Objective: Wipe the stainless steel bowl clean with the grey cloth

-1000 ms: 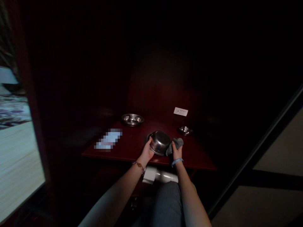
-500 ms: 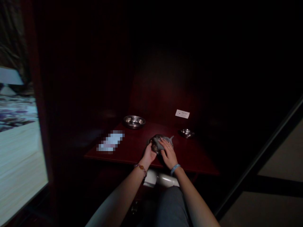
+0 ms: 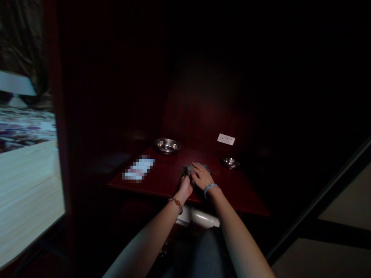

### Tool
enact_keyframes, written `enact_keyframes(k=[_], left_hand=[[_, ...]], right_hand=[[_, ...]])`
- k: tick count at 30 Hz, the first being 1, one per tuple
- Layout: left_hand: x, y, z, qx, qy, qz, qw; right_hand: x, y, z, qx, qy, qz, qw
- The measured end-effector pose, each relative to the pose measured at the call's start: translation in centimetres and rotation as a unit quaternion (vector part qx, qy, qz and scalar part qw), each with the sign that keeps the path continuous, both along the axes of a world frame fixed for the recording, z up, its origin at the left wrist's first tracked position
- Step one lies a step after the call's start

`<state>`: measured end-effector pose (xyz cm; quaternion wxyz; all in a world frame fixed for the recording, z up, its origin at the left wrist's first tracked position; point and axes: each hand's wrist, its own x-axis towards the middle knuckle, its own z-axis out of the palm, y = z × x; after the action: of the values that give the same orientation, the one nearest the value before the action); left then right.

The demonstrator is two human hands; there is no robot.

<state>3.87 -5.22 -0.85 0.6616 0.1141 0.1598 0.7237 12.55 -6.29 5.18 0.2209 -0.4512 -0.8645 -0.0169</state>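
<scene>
A grey cloth point(image 3: 205, 167) lies bunched over what looks like a small metal dish on the dark red table point(image 3: 162, 181). My left hand point(image 3: 185, 187) grips the near left edge of the dish, its fingers partly hidden. On top of the cloth rests my right hand point(image 3: 201, 176), pressing it with fingers spread. Most of the dish is covered by the hands and cloth.
A round metal bowl point(image 3: 167, 146) stands at the back left, a smaller metal dish point(image 3: 231, 163) at the right. A blurred pale sheet point(image 3: 139, 168) lies left. Behind is a white socket plate point(image 3: 226, 139). White rolled items point(image 3: 205, 218) show below the table.
My right hand has moved slightly left and up with the cloth, which now reaches the dish's left side. The whole view has shifted a little.
</scene>
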Motion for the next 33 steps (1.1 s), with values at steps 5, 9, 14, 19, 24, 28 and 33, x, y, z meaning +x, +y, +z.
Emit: enact_keyframes(k=[5, 9, 14, 19, 24, 28, 33], left_hand=[[-0.2, -0.2, 0.4, -0.017, -0.001, -0.019, 1.0], [-0.3, -0.2, 0.2, -0.025, 0.006, -0.022, 0.999], [-0.3, -0.1, 0.1, -0.041, 0.007, -0.026, 0.999], [-0.3, -0.2, 0.3, -0.046, 0.011, -0.023, 0.999], [-0.4, -0.2, 0.5, -0.046, 0.003, -0.033, 0.998], [-0.4, -0.3, 0.5, -0.055, 0.009, -0.03, 0.998], [-0.3, -0.4, 0.5, -0.053, 0.01, -0.04, 0.998]], right_hand=[[-0.6, 2.5, 0.5, -0.083, 0.034, -0.056, 0.994], [0.0, 4.3, 0.5, -0.135, 0.071, -0.085, 0.985], [1.5, 5.5, -0.2, -0.141, 0.103, -0.133, 0.976], [3.1, 6.0, -1.7, -0.134, 0.149, -0.166, 0.966], [4.8, 5.2, -3.3, -0.108, 0.19, -0.149, 0.964], [5.5, 3.1, -4.4, -0.087, 0.203, -0.136, 0.966], [5.4, -0.8, -4.7, -0.007, 0.147, -0.073, 0.986]])
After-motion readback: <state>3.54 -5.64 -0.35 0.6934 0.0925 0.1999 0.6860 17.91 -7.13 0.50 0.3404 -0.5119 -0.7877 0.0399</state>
